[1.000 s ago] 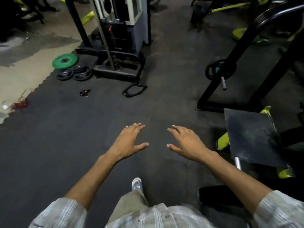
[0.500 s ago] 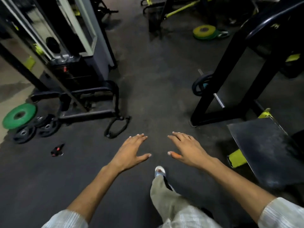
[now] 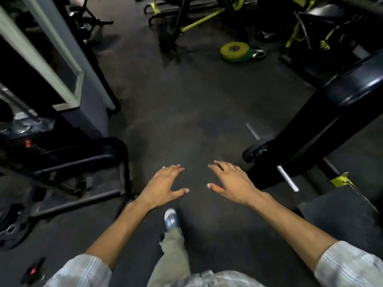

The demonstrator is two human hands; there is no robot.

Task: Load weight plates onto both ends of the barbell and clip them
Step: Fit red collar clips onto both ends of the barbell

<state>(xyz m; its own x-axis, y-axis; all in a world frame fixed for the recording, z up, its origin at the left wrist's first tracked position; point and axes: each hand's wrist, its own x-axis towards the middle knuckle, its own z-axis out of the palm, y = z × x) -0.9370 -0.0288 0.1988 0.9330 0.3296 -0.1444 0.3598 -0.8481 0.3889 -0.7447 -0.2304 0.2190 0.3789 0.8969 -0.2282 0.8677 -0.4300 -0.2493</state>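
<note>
My left hand (image 3: 161, 186) and my right hand (image 3: 233, 183) hover palm down over the dark rubber floor, fingers spread, holding nothing. To the right a silver barbell (image 3: 287, 180) lies low behind a black rack post, with a black plate (image 3: 256, 152) on it. A stack of yellow and green weight plates (image 3: 236, 51) lies on the floor far ahead. Black plates (image 3: 11, 230) lie at the left edge. A black and red clip (image 3: 33, 270) lies at the bottom left.
A cable machine with a black base frame (image 3: 83, 162) fills the left side. A black slanted rack post (image 3: 323, 121) and a dark pad (image 3: 339, 212) stand on the right. Yellow-framed machines (image 3: 199, 21) line the back. My foot (image 3: 171, 219) steps forward between my arms.
I have walked forward and turned right: the cable machine, green plate and clip slid left and down, the yellow plates came closer, and the rack grew larger. Both hands stay spread.
</note>
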